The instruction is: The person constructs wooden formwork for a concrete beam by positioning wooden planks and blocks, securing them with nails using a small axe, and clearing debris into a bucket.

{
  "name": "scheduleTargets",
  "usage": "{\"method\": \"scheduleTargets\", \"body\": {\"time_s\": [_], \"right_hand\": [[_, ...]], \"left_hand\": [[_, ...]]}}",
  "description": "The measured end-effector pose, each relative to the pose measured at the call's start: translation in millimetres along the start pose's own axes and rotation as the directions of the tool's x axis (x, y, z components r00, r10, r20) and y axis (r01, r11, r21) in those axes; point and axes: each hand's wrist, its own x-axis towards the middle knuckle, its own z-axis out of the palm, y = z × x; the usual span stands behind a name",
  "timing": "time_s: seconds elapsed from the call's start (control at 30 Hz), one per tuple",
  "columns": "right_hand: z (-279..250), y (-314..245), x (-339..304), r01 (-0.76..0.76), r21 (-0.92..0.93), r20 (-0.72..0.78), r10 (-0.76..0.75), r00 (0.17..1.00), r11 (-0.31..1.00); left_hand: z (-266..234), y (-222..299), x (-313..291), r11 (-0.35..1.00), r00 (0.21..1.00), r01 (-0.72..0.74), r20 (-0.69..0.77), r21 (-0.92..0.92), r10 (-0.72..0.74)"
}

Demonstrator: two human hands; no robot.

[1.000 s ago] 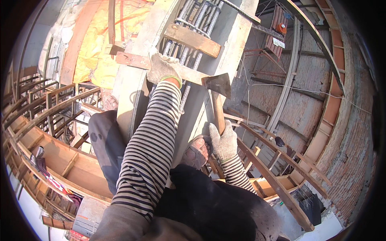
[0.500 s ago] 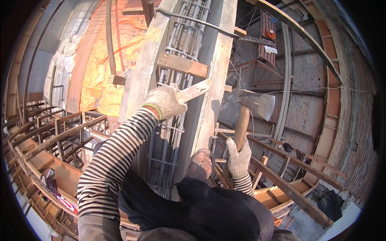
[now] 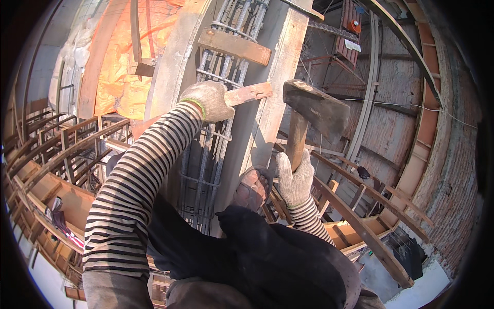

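Note:
My left hand [image 3: 207, 101], in a pale knit work glove, is closed round a short wooden block [image 3: 250, 93]. The block points right across the trough of the long beam form, its free end by the right-hand form board [image 3: 275, 87]. On the right, my gloved right hand [image 3: 295, 181] grips the wooden handle of a hatchet [image 3: 320, 112]. The broad, worn metal head is up, its blunt end a short gap from the block. Beneath my left hand run several tied steel bars [image 3: 203, 170] inside the form. Another wooden crosspiece [image 3: 234, 46] spans the form farther off.
My sandalled foot [image 3: 252, 188] rests on the form's right side. Timber framing [image 3: 370, 226] and a deep drop lie to the right, with a brick wall [image 3: 442, 170] beyond. An orange tarp [image 3: 126, 67] covers the far left. A thin white wire [image 3: 391, 104] crosses the right side.
The hatchet has risen and swung left, its head now closer to the wooden block. The block has turned more level in my left hand. The whole view has shifted slightly.

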Motion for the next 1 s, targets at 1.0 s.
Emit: {"method": "scheduleTargets", "body": {"time_s": [1.0], "right_hand": [[13, 1, 6, -0.025, -0.185, 0.060, 0.037, 0.998, 0.982]], "left_hand": [[5, -2, -1, 1.000, 0.999, -0.010, -0.035, 0.019, 0.010]]}}
